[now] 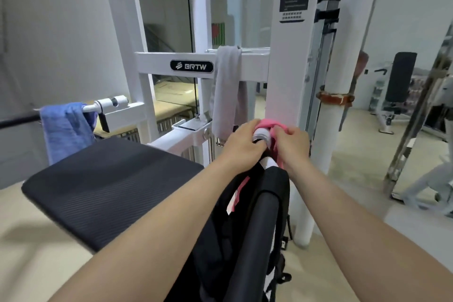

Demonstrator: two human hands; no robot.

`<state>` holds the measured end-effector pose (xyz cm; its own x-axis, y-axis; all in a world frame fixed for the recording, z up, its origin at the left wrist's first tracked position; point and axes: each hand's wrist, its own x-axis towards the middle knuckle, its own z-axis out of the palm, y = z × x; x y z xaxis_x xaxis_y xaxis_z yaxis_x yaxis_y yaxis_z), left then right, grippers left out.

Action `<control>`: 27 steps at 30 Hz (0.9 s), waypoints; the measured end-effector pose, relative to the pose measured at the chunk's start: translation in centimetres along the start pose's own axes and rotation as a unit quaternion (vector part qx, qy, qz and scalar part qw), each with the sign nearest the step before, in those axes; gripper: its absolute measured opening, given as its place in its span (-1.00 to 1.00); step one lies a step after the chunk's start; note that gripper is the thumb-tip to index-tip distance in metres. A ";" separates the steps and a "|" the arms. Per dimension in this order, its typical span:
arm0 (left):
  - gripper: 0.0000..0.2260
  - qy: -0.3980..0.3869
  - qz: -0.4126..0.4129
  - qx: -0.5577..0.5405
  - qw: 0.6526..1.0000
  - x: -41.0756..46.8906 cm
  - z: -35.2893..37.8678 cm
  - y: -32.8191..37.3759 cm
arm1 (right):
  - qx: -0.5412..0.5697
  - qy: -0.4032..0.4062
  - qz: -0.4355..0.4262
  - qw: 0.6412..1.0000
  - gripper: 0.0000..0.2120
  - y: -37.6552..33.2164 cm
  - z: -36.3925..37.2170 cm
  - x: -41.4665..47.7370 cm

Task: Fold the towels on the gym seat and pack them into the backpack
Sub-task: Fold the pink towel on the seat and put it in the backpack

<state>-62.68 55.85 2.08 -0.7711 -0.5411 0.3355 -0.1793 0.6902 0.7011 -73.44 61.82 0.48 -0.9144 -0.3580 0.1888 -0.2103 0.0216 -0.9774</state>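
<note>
The blue terry towel (66,130) hangs over a thin bar far to the left of both hands. It is not folded. Between it and the left hand lies the black ribbed seat pad (110,184), and no towel lies on it. Just above the left hand a long grey cloth towel (225,91) hangs over the white cross bar.

The left hand (245,142) and the right hand (291,144) are close together. Both have curled fingers that grip the pink soft towel (266,124), which is draped around the round white and chrome bar end (261,135) between them. Below the hands hangs the black fabric backpack (215,252); I cannot tell if it is open.

The step now seems to be taking the pink towel off the bar. It is best to lift it up and over the bar end with both hands, not pull sideways, so it does not catch. After that, spread it flat on the seat pad at the left for folding.
</note>
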 end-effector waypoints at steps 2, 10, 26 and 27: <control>-0.62 0.029 0.011 -0.054 0.998 0.1 -0.4 0.6 | 0.015 -0.094 -0.085 0.992 -0.75 -3.4 -0.7 -1.3; -0.69 -0.038 -0.035 -0.392 0.919 -8.9 -10.4 1.3 | 0.101 -0.394 -0.073 0.910 -0.66 -13.9 -0.6 -6.1; -0.64 0.035 -0.078 -0.414 0.906 -31.4 -32.2 -10.4 | -0.118 -0.632 -0.094 0.760 -0.83 -18.7 17.2 -30.1; -0.69 0.022 -0.061 -0.398 0.915 -32.7 -33.5 -11.4 | -0.123 -0.685 -0.067 0.715 -0.86 -18.5 18.0 -31.6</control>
<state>-14.99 49.62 4.22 -0.7466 -0.6216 0.2370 0.2527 0.0646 0.9654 -34.41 55.93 10.89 0.2822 -0.9466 -0.1556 -0.4726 0.0040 -0.8813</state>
